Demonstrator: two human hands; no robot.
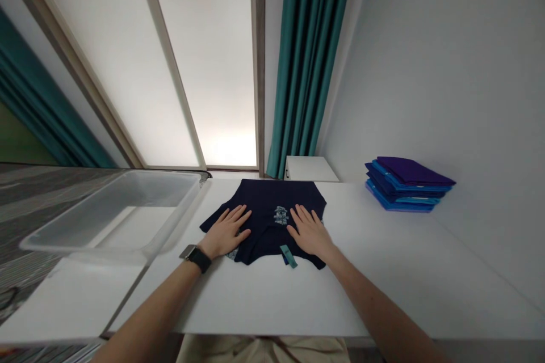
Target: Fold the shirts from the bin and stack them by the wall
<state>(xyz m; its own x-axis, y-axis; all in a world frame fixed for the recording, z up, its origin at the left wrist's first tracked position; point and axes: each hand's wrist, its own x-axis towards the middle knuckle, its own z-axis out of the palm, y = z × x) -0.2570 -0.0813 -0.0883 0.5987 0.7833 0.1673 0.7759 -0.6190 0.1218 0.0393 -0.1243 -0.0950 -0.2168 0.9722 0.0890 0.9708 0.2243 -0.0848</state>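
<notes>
A dark navy shirt [264, 199] lies spread on the white table, its neckline towards me. Pale printed lettering shows near its middle, and a teal tag [288, 256] sticks out at the neckline. My left hand [225, 230] rests flat on the shirt's left side, fingers stretched out; a dark smartwatch [196, 257] is on that wrist. On the right side of the print, my right hand [310, 230] also presses flat with fingers spread. A bit of patterned cloth peeks out beneath my left hand. Neither hand grips anything.
A stack of folded blue and purple clothes [409, 184] stands on the table [383, 283] at the right, near the wall. To the left sits a translucent plastic bin [170, 215]. A small white cabinet [310, 169] and teal curtains [313, 62] are behind the table.
</notes>
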